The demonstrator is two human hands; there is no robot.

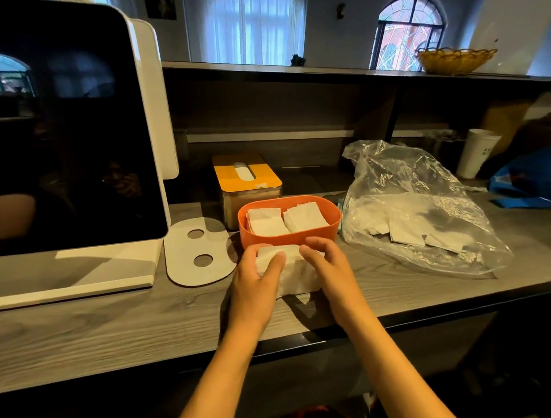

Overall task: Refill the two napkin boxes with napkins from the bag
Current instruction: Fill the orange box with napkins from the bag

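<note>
1. At the far left stood a large dark screen (53,127) on a white stand, its base resting on the grey wooden counter (111,324).
2. Just right of that base lay a flat white lid (198,252) with two round holes, flat on the counter.
3. My left hand (257,283) held the left side of a stack of white napkins (292,273); my thumb lay across the top and my fingers curled round its far left corner.
4. The stack sat on the counter, directly in front of the orange napkin box (289,237) and touching or nearly touching its near wall; I could not tell which.
5. The orange box was open on top and held two piles of napkins side by side.
6. Behind it stood the second napkin box (249,181), clear-sided with a yellow lid on, one napkin poking up through the slot.
7. My right hand (330,269) gripped the right side of the same stack, fingers bent over its top edge.
8. To the right lay the clear plastic bag (412,211), crumpled and slumped on the counter, with loose napkins visible inside its lower part.
9. Farther right stood a white paper cup (476,153), and a blue bag (529,179) lay at the edge.
</note>
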